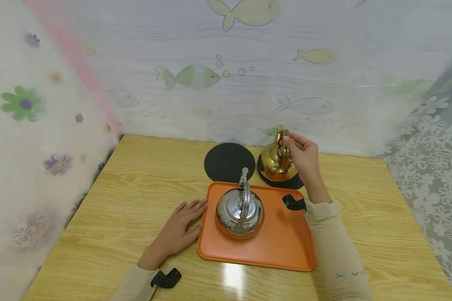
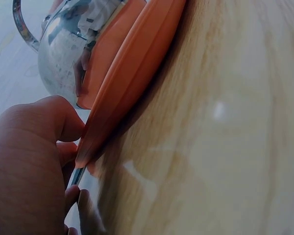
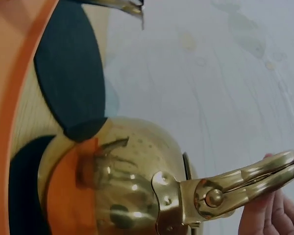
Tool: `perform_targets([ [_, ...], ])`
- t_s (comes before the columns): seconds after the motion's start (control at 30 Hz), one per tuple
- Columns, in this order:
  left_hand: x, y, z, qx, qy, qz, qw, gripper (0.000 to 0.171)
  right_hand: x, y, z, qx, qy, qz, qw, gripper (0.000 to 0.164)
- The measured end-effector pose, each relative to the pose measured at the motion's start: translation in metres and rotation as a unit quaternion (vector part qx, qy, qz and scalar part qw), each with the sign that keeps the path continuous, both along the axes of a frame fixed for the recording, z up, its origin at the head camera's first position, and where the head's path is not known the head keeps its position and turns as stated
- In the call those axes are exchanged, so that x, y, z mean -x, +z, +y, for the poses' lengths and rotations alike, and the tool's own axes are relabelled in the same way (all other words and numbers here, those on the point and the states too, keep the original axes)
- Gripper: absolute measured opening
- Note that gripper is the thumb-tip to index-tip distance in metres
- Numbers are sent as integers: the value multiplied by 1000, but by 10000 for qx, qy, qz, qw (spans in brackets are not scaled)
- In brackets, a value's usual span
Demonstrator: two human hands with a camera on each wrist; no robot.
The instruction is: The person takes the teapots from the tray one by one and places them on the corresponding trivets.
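Observation:
A gold kettle [image 1: 272, 169] stands on the right-hand black round mat [image 1: 297, 182], its spout toward the back. My right hand [image 1: 304, 154] grips the top of its upright handle; in the right wrist view the fingers [image 3: 264, 215] wrap the handle's end. On the orange tray [image 1: 286, 246] sits a silver kettle [image 1: 231, 213], left of the tray's middle, its spout also pointing back. My left hand [image 1: 178, 228] rests at the tray's left edge with fingers extended, the tips touching the rim. Seen from the left wrist, thumb and fingers [image 2: 63, 122] lie along that rim.
A second black round mat [image 1: 226, 161] lies behind the tray, left of the gold kettle. The wooden table [image 1: 135, 179] ends at a curtain [image 1: 188, 117] with fish drawings at the back. Patterned curtains flank both sides. Each wrist wears a black camera mount [image 1: 167, 278].

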State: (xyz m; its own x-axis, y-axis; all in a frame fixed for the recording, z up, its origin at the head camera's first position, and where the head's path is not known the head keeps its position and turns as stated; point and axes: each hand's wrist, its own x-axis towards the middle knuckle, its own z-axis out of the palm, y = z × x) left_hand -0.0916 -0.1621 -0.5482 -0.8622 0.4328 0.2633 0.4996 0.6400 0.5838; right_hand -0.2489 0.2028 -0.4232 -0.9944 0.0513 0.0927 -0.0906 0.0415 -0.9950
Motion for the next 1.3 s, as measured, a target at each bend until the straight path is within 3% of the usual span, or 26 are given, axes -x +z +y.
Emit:
perform_targets([
  [0.13, -1, 0, 0, 7, -9, -26, 10000, 57, -10, 6, -2, -1386, -124, 50, 9903, 57],
  [0.27, -1, 2, -1, 33, -11, -61, 10000, 57, -28, 20, -4, -1766, -100, -19, 9842, 61],
  [0.5, -1, 2, 1, -22, -23, -62, 10000, 57, -65, 33, -16, -1139, -341, 395, 9921, 49],
  [0.8, -2, 5, 1, -17, -39, -59, 10000, 57, -110, 10, -55, -433, -113, 1014, 9938, 35],
  [1.0, -2, 5, 0, -52, -52, -54, 10000, 56, -130, 2, -75, -122, 304, 616, 9976, 36],
  [1.3, -1, 4, 0, -51, -40, -75, 10000, 57, -143, 3, -84, 346, 854, -323, 9952, 39],
])
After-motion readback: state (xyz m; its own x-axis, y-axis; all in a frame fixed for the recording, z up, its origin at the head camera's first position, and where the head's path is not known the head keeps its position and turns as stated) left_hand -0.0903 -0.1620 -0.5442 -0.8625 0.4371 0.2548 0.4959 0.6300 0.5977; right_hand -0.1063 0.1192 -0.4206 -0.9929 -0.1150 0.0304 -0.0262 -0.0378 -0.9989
